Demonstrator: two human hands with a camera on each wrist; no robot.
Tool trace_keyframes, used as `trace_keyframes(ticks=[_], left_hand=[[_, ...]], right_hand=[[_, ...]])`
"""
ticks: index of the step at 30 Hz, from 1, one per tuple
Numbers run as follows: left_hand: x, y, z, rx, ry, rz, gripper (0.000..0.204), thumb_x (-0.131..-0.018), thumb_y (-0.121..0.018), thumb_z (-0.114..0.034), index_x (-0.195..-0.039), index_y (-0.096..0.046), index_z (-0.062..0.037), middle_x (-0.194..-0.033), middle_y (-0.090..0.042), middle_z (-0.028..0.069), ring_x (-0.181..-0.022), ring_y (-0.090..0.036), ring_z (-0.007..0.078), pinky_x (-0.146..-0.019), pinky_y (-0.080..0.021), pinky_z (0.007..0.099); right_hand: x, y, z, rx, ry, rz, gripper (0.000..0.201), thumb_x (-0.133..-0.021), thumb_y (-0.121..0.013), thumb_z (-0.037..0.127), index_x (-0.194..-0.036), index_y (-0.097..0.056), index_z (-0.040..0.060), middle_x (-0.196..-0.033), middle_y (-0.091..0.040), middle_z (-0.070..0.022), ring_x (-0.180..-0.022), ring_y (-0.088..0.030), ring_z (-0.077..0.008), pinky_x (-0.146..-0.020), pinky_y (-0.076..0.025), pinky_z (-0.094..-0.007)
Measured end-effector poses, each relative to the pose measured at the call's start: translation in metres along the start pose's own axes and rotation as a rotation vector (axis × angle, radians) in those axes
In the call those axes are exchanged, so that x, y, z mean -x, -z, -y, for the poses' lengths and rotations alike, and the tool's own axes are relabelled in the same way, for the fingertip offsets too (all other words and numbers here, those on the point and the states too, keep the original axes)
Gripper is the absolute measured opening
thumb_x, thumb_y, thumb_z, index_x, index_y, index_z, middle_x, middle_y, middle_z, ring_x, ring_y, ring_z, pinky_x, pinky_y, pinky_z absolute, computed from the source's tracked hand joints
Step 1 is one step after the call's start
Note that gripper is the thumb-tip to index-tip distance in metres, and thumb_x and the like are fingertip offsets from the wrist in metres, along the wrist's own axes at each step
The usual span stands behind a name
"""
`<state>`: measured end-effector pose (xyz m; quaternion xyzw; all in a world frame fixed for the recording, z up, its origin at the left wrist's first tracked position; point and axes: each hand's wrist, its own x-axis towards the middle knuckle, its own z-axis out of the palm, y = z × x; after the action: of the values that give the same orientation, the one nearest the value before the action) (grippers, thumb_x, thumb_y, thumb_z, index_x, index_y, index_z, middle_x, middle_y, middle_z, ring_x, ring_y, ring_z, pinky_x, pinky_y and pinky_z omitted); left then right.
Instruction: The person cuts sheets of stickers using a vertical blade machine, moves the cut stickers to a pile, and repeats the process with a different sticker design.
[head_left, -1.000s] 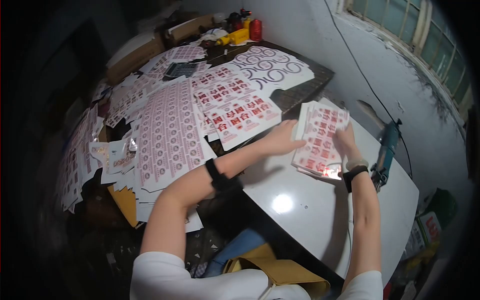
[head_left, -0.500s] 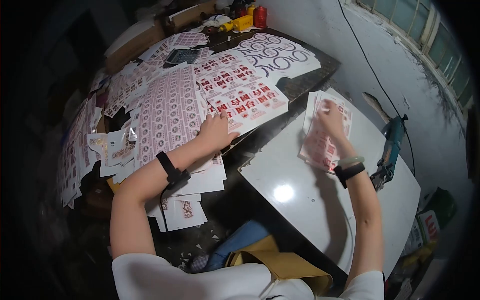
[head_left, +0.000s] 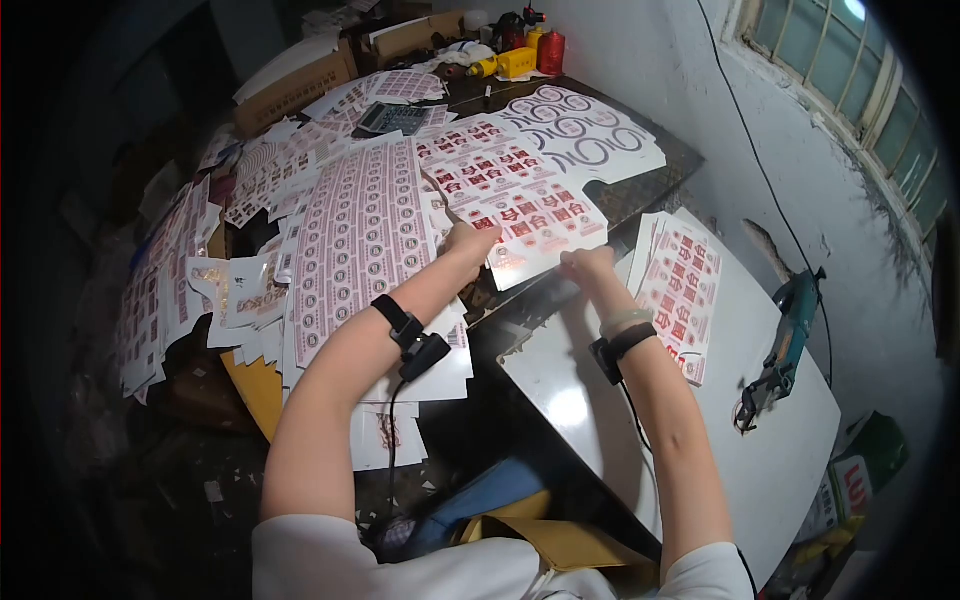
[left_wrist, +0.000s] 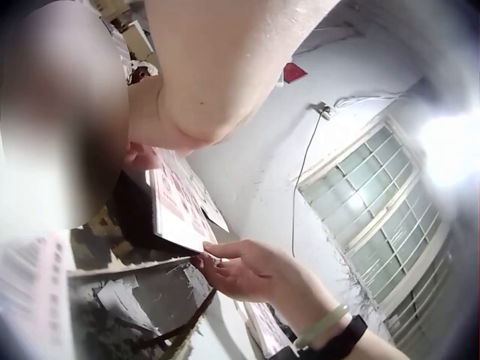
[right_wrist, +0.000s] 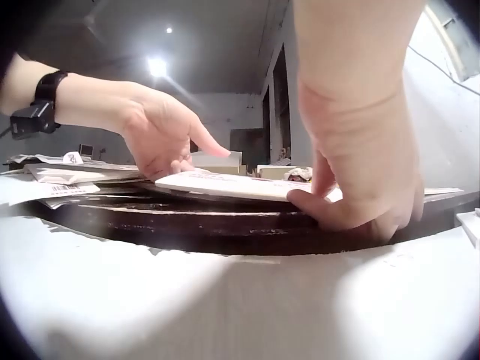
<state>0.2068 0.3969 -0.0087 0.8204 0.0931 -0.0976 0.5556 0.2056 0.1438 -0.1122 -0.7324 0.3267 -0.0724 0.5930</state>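
A stack of white sheets with red and pink print (head_left: pixel 535 210) lies at the near edge of the dark table. My left hand (head_left: pixel 468 252) grips its left edge, the thumb over the top; the right wrist view shows the left fingers (right_wrist: pixel 161 159) curled at its side. At the near right corner, my right hand (head_left: pixel 592 266) pinches the stack, and this pinch shows from the side in the left wrist view, with the thumb (left_wrist: pixel 227 248) on top. Beside the right forearm, a smaller pile of similar red-printed sheets (head_left: pixel 683 285) rests on the white board (head_left: pixel 570 375).
Left of the stack lie tall pink-printed sheets (head_left: pixel 360 235) and many loose papers. Purple-ringed sheets (head_left: pixel 585 130) and a calculator (head_left: pixel 390 118) lie farther back. A teal power tool (head_left: pixel 790 335) stands at the board's right side, by the wall. A dark gap separates table and board.
My right hand has left the smaller pile on the white board and moved left to the big stack's corner. My left hand went from the smaller pile to the big stack's left edge.
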Motion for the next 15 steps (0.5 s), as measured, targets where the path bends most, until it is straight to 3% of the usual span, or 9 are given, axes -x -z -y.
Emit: trace_keyframes(ticks=[1, 3, 4, 5, 7, 9, 10, 13, 15], left_hand=[[-0.013, -0.010, 0.009, 0.046, -0.069, -0.034, 0.044, -0.071, -0.076, -0.028, -0.099, -0.069, 0.0040, -0.104, -0.068, 0.0178, -0.095, -0.066, 0.0246, -0.078, -0.052, 0.0343], [0.008, -0.015, -0.019, 0.458, -0.167, 0.118, 0.032, -0.078, -0.067, -0.007, -0.106, -0.063, 0.0081, -0.103, -0.067, 0.0147, -0.092, -0.067, 0.0226, -0.074, -0.054, 0.0346], [0.015, -0.014, -0.032, 0.602, -0.123, 0.243, 0.036, -0.081, -0.063, -0.004, -0.115, -0.056, 0.0059, -0.110, -0.064, 0.0146, -0.098, -0.064, 0.0232, -0.080, -0.054, 0.0346], [0.023, -0.012, -0.048, 0.744, -0.078, 0.371, 0.040, -0.085, -0.059, -0.001, -0.124, -0.050, 0.0037, -0.117, -0.060, 0.0145, -0.103, -0.062, 0.0238, -0.086, -0.054, 0.0346], [0.059, -0.018, -0.079, 0.795, -0.046, 0.385, 0.038, -0.087, -0.057, -0.002, -0.124, -0.050, 0.0023, -0.117, -0.060, 0.0136, -0.104, -0.062, 0.0235, -0.088, -0.053, 0.0336], [0.094, -0.033, -0.092, 0.953, 0.032, 0.386, 0.036, -0.089, -0.056, -0.002, -0.124, -0.051, 0.0011, -0.118, -0.060, 0.0117, -0.104, -0.062, 0.0225, -0.089, -0.053, 0.0320], [0.115, -0.041, -0.097, 0.995, 0.022, 0.388, 0.035, -0.089, -0.056, -0.003, -0.123, -0.051, 0.0005, -0.118, -0.061, 0.0109, -0.103, -0.063, 0.0216, -0.088, -0.054, 0.0316], [0.139, -0.068, -0.086, 1.125, 0.074, 0.431, 0.025, -0.094, -0.056, -0.012, -0.117, -0.053, -0.0027, -0.105, -0.065, 0.0075, -0.090, -0.066, 0.0168, -0.069, -0.056, 0.0323], [0.166, -0.068, -0.081, 0.945, 0.170, 0.462, 0.031, -0.096, -0.055, -0.028, -0.116, -0.054, -0.0043, -0.108, -0.065, 0.0080, -0.090, -0.065, 0.0162, -0.063, -0.050, 0.0281]], right_hand=[[-0.002, 0.012, 0.002, 0.003, 0.005, 0.000, 0.050, -0.075, -0.068, 0.002, -0.118, -0.045, -0.0089, -0.104, -0.054, -0.0187, -0.085, -0.060, -0.0276, -0.067, -0.059, -0.0413], [0.024, 0.045, 0.026, 0.129, 0.151, 0.436, 0.053, -0.076, -0.070, 0.016, -0.118, -0.046, -0.0054, -0.101, -0.054, -0.0172, -0.084, -0.057, -0.0249, -0.073, -0.057, -0.0434], [0.081, 0.052, 0.071, -0.401, -0.136, 0.230, 0.051, -0.077, -0.069, 0.026, -0.116, -0.051, -0.0004, -0.100, -0.055, -0.0141, -0.083, -0.053, -0.0229, -0.080, -0.053, -0.0435], [0.121, 0.064, 0.104, -0.799, -0.265, 0.161, 0.047, -0.078, -0.069, 0.030, -0.114, -0.054, 0.0030, -0.098, -0.056, -0.0102, -0.091, -0.055, -0.0265, -0.085, -0.052, -0.0458], [0.134, 0.094, 0.127, -0.986, -0.401, 0.394, 0.054, -0.079, -0.070, 0.039, -0.117, -0.054, 0.0030, -0.107, -0.058, -0.0128, -0.103, -0.058, -0.0294, -0.090, -0.050, -0.0507], [0.152, 0.117, 0.154, -0.944, -0.143, 0.515, 0.064, -0.082, -0.069, 0.046, -0.122, -0.050, 0.0006, -0.118, -0.057, -0.0188, -0.113, -0.056, -0.0319, -0.093, -0.048, -0.0541], [0.171, 0.121, 0.173, -0.989, -0.026, 0.638, 0.066, -0.081, -0.070, 0.050, -0.119, -0.053, -0.0016, -0.111, -0.061, -0.0180, -0.106, -0.059, -0.0314, -0.091, -0.049, -0.0512], [0.154, 0.133, 0.176, -0.773, -0.052, 0.454, 0.043, -0.088, -0.066, 0.026, -0.119, -0.054, -0.0018, -0.109, -0.063, -0.0168, -0.097, -0.064, -0.0276, -0.082, -0.055, -0.0415], [0.161, 0.153, 0.175, -0.594, 0.058, 0.423, 0.038, -0.087, -0.065, 0.020, -0.117, -0.055, -0.0021, -0.104, -0.064, -0.0153, -0.092, -0.064, -0.0258, -0.079, -0.055, -0.0387]])
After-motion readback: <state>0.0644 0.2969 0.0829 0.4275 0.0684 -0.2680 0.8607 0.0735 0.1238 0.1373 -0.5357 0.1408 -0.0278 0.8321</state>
